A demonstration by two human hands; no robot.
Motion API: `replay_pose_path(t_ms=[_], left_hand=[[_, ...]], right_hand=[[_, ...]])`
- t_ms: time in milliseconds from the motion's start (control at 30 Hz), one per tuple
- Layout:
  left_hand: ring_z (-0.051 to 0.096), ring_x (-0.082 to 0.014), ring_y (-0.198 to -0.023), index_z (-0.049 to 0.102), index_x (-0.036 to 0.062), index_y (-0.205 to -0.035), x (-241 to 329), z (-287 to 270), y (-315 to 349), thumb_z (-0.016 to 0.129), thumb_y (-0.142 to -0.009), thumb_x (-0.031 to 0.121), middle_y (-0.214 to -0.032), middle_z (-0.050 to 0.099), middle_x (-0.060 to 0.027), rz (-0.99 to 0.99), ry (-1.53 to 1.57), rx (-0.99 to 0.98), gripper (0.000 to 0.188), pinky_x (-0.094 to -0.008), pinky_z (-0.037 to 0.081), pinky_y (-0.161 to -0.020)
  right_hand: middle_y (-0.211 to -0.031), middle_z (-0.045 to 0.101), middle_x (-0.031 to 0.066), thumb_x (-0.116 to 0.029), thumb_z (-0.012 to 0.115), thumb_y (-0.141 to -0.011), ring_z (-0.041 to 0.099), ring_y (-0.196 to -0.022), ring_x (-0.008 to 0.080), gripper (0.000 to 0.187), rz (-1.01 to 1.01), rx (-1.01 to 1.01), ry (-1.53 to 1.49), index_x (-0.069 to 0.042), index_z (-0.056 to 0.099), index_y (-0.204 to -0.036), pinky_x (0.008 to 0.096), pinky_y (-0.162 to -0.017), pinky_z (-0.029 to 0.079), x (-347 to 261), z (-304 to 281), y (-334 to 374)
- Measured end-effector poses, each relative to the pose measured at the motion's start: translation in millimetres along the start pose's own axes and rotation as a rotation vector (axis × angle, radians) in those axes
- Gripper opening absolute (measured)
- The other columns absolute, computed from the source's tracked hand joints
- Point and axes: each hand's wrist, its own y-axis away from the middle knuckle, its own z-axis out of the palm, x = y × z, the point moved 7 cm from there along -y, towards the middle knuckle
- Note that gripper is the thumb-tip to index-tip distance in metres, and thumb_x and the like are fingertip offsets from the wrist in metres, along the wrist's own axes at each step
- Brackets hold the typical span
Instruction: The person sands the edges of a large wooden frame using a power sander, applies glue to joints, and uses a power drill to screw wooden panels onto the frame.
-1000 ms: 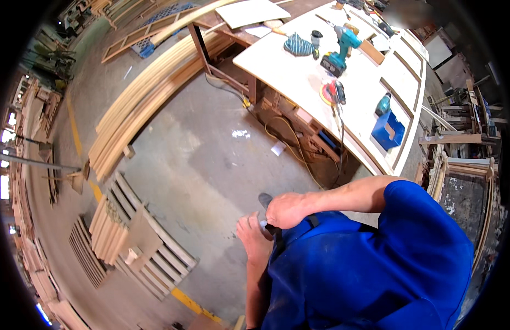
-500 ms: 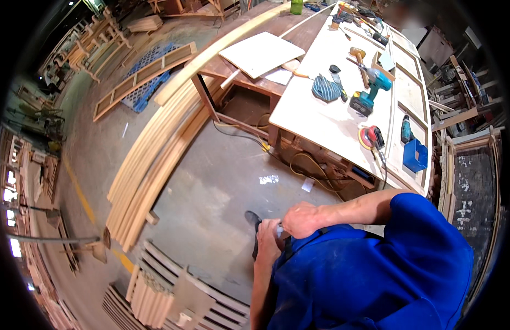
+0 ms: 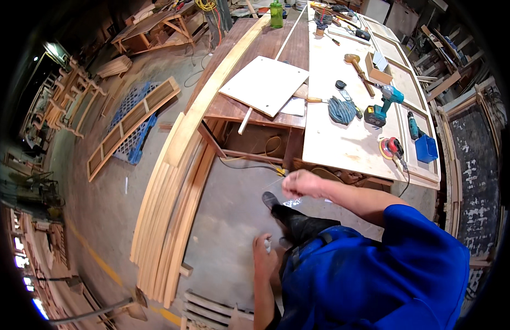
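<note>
Right hand (image 3: 302, 184), finger state unclear, is parting from left hand (image 3: 262, 255), which is gripping a pale object (image 3: 267, 243); loosening may be risking a drop.

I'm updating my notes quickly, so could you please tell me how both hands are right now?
Left hand: closed around a small whitish object.
Right hand: blurred, seemingly curled; whether it holds anything cannot be told.

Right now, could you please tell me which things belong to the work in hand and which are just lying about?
In hand:
small pale object, in the left hand
right hand: blurred, no object visible

Apparently lying about:
large teal cordless driver
red sander
mallet
blue bin
green bottle
</note>
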Motion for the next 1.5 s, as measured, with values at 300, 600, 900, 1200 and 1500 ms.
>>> replay_pose_path(t_ms=[300,600,900,1200,1500], left_hand=[[0.058,-0.0354,-0.108,0.059,0.0001,-0.117,-34.2,-95.7,-120.3,0.047,-0.071,-0.01,-0.112,0.058,-0.0187,-0.173,-0.023,0.12,0.048,-0.0407,0.045,-0.101],[0.06,-0.0301,-0.107,0.056,-0.002,-0.121,-13.4,-134.9,-277.5,0.041,-0.07,-0.012,-0.113,0.058,-0.0179,-0.095,-0.07,0.031,0.054,-0.0394,0.046,-0.101],[0.058,-0.0317,-0.105,0.058,0.0006,-0.12,17.2,-111.5,-361.0,0.047,-0.074,-0.011,-0.11,0.056,-0.0172,-0.043,0.005,-0.161,0.049,-0.0374,0.045,-0.098],[0.06,-0.0275,-0.107,0.056,-0.0015,-0.124,22.3,-131.6,-389.3,0.041,-0.074,-0.009,-0.113,0.058,-0.0155,-0.046,-0.024,-0.149,0.053,-0.0372,0.047,-0.101],[0.061,-0.0324,-0.104,0.059,0.0024,-0.123,22.0,-157.5,-398.5,0.05,-0.075,-0.014,-0.112,0.059,-0.018,0.016,-0.014,-0.104,0.052,-0.0415,0.049,-0.094]], right_hand=[[-0.12,0.058,0.0047,-0.035,0.069,-0.096,0.057,-0.103,0.0192,0.04,-0.03,0.523,-0.665,-0.012,0.058,-0.126,0.036,-0.079,0.052,-58.9,-158.2,-225.3],[-0.071,0.059,0.0015,-0.026,0.059,-0.102,0.052,-0.042,0.0099,0.022,-0.134,0.672,-0.646,-0.005,0.06,-0.111,0.02,-0.034,0.046,-196.0,-241.2,-209.2],[-0.074,0.061,0.0027,-0.026,0.066,-0.095,0.059,-0.052,0.0084,0.022,-0.314,0.696,-0.941,-0.006,0.055,-0.099,0.0172,-0.04,0.05,-299.6,-360.1,-153.8],[-0.075,0.061,0.0065,-0.022,0.058,-0.103,0.061,-0.057,0.0139,0.02,-0.119,0.886,-0.946,-0.002,0.057,-0.101,0.0252,-0.041,0.052,-172.7,-365.7,-248.6],[-0.085,0.069,0.0261,-0.021,0.056,-0.087,0.066,-0.08,0.0467,0.024,-0.159,0.946,1.138,-0.001,0.069,-0.086,0.0542,-0.068,0.051,-177.9,-254.0,-337.3]])
